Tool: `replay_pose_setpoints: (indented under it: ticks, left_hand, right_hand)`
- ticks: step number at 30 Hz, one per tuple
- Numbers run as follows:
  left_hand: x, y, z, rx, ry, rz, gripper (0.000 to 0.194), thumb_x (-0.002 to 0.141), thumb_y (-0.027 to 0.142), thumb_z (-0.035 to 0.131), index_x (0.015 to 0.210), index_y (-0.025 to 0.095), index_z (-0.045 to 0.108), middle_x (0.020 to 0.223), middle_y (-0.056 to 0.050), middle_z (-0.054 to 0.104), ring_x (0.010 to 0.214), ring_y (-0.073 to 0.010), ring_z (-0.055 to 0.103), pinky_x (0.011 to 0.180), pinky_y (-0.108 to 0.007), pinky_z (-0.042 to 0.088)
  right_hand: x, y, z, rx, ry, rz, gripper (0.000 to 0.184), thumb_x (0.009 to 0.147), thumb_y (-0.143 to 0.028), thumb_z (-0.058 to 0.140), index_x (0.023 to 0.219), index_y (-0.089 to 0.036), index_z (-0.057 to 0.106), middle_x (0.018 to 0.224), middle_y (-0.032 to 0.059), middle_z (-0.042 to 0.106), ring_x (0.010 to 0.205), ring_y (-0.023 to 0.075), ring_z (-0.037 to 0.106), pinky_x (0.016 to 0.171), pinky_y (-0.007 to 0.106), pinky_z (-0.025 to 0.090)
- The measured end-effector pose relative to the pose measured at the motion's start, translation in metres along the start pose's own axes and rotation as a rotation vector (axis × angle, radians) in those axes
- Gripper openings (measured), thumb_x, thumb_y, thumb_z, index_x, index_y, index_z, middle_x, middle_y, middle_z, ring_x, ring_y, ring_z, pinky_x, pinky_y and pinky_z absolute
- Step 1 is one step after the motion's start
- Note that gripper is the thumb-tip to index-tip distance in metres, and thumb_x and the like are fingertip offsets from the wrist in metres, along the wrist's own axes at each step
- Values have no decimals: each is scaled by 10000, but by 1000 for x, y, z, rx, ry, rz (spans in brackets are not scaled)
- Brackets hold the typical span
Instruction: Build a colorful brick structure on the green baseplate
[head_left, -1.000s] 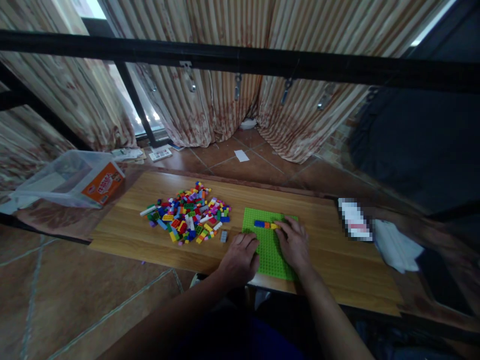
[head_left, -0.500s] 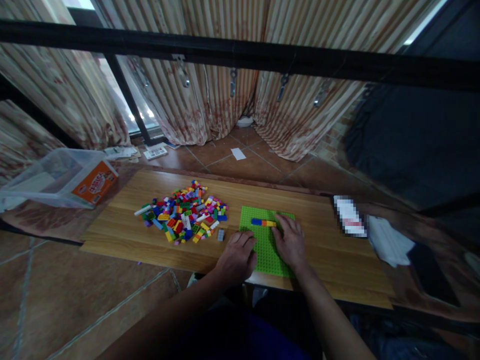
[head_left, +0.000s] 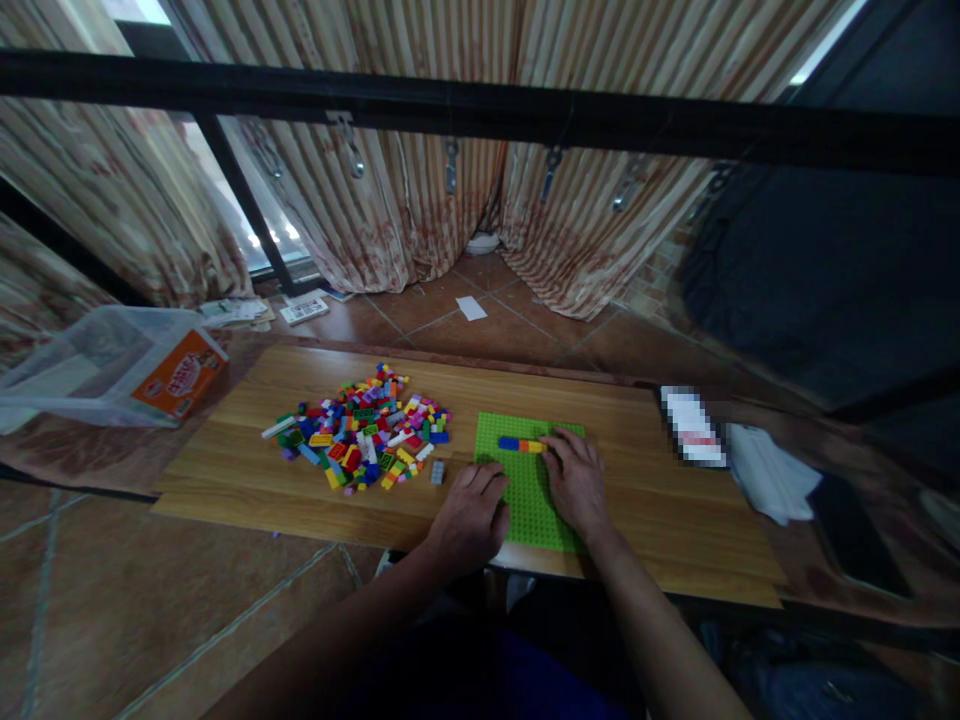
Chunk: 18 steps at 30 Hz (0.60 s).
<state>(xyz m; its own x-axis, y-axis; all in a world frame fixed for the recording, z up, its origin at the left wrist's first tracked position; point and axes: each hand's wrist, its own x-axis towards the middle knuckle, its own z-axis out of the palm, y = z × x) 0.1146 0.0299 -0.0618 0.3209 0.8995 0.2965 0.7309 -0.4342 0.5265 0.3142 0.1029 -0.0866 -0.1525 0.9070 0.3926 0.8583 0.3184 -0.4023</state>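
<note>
A green studded baseplate [head_left: 536, 510] lies on the wooden table. Near its far edge is a short row of bricks: a blue brick [head_left: 510, 443], an orange brick [head_left: 524, 446] and a yellow brick [head_left: 535, 447]. My right hand [head_left: 576, 482] rests over the plate's right side, thumb and index finger closed about the row's yellow end. At the plate's left edge is my left hand [head_left: 470, 512], its fingers curled and pressed together; whatever they hold, if anything, is hidden. A grey brick [head_left: 437, 472] stands alone just left of that hand.
Left of the plate spreads a heap of mixed loose bricks [head_left: 367, 430]. A clear plastic bin [head_left: 97, 365] with an orange label stands beyond the table's left end. On the right are a pixelated phone-like object [head_left: 691, 425] and white papers [head_left: 769, 470]. A black rail [head_left: 480, 105] crosses above.
The view has shifted slightly, so everything sits a little further left. Both hands keep about the same place and pose at the baseplate, and the brick row looks unchanged.
</note>
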Motion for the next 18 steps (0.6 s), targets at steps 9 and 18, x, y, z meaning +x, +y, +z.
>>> replay_pose_setpoints:
  ticks: [9, 18]
  left_hand:
    - [0, -1, 1, -14, 6, -7, 327, 830, 164, 559, 1155, 165, 590, 1265, -127, 585, 1167, -281, 523, 1022, -487, 462]
    - [0, 0, 0, -16, 17, 0, 325, 836, 169, 556, 1159, 157, 592, 1255, -132, 592, 1181, -278, 520, 1032, -485, 459]
  right_hand:
    - [0, 2, 0, 20, -7, 3, 355, 974, -390, 401, 1121, -238, 686, 1271, 98, 606, 1142, 264, 511, 965, 479, 404]
    - [0, 1, -1, 41, -6, 10, 357, 969, -388, 404, 1152, -238, 671, 1274, 101, 605, 1147, 264, 505, 966, 474, 405]
